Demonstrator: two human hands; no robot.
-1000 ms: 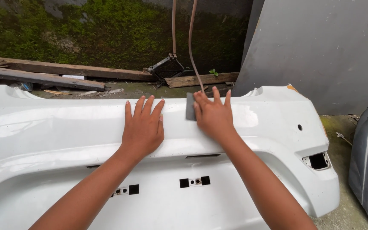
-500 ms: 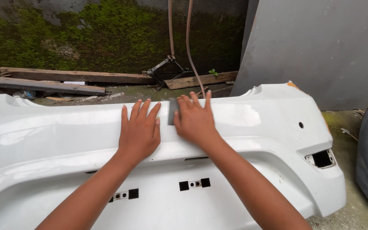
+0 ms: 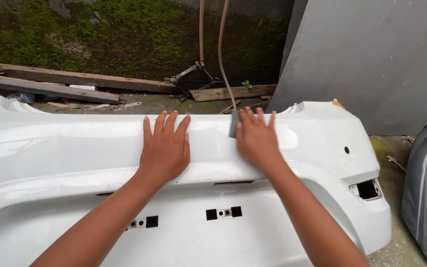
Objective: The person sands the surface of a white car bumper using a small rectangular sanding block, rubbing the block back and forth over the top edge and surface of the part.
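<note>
A small grey sanding pad (image 3: pixel 234 123) lies flat on the upper face of the white car bumper (image 3: pixel 50 158), under the right hand (image 3: pixel 257 138); that hand's grip is flat, fingers straight, pressing the pad down rather than clasping it; the left hand (image 3: pixel 165 148) lies just beside, palm down, fingers spread, holding nothing; a grey panel (image 3: pixel 371 59) leans behind.

Outdoor car body repair yard, white bumper (image 3: pixel 65 163), scissor jack (image 3: pixel 191 79), mossy wall (image 3: pixel 100 34); grey panel (image 3: pixel 371 54)
</note>
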